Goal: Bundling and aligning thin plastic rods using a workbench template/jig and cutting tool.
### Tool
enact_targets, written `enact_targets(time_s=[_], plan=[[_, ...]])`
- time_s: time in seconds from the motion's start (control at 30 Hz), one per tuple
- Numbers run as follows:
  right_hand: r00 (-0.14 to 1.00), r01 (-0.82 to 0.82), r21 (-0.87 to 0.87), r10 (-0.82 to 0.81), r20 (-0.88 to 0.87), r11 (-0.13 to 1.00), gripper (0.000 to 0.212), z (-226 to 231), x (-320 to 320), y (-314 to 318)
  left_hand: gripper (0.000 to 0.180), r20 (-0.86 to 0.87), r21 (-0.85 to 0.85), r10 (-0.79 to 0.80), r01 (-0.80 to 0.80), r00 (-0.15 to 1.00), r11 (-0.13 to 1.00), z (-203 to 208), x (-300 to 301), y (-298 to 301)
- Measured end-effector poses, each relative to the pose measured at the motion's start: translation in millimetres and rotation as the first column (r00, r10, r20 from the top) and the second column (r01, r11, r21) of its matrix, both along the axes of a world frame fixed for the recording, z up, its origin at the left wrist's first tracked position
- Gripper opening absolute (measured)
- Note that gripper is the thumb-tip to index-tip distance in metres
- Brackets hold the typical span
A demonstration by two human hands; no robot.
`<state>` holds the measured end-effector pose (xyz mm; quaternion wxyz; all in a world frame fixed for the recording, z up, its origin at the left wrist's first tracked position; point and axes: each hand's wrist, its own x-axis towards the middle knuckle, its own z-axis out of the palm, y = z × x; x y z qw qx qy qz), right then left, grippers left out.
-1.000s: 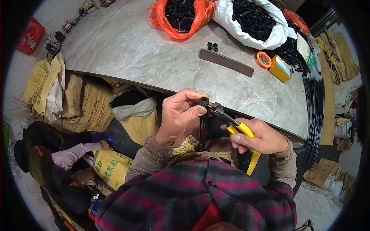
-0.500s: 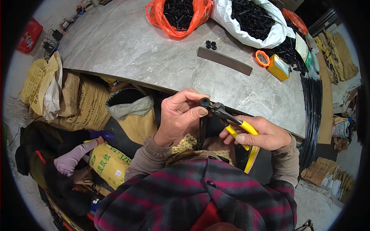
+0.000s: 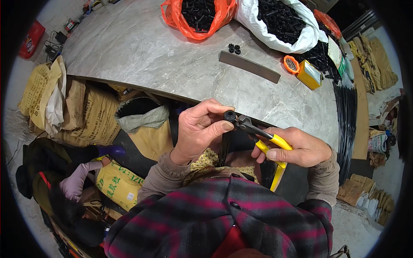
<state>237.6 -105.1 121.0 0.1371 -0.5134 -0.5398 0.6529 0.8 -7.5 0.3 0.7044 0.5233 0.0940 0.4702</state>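
Observation:
Between the thumb and fingers of my left hand (image 3: 193,131) is a small round black plastic fitting (image 3: 230,115) with a hole in its end. My right hand (image 3: 303,148) is wrapped round the yellow handles of a pair of pliers (image 3: 282,142). The dark jaws of the pliers meet the right side of the fitting; what lies between them is too small to make out. Long thin black strands (image 3: 223,148) hang below my left hand, over my lap. Both hands are just off the table's near edge.
On the grey table (image 3: 142,56) stand a red bag (image 3: 170,26) and a white sack (image 3: 275,41) of black parts, a flat metal bar (image 3: 249,67), an orange dish (image 3: 291,64) and a yellow box (image 3: 309,75). Another person's arm (image 3: 79,180) rests near a yellow sack (image 3: 118,185) at left.
My right hand and the pliers have shifted slightly to the right. My left hand holds the fitting almost in the same place. The view has shifted a little.

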Motion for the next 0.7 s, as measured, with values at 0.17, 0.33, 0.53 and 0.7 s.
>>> enact_targets(time_s=[0.17,0.33,0.53,0.7], plan=[[0.998,0.007,-0.058,-0.010,-0.065,0.998,0.043,4,0,3,0.028,-0.012,0.007,0.015,-0.015,1.000,1.000,0,0,-2],[0.996,0.017,-0.110,-0.026,-0.083,0.994,0.042,6,0,5,0.028,-0.017,0.019,0.033,-0.032,0.999,0.999,0,1,-2],[0.998,0.024,-0.160,-0.033,-0.059,0.987,0.038,15,-3,8,0.027,-0.018,0.013,0.029,-0.029,0.999,1.000,0,0,-3],[1.000,0.015,-0.194,-0.020,-0.022,0.981,0.035,24,-5,12,0.028,-0.002,0.057,0.068,-0.068,0.998,0.996,-3,2,-5]])
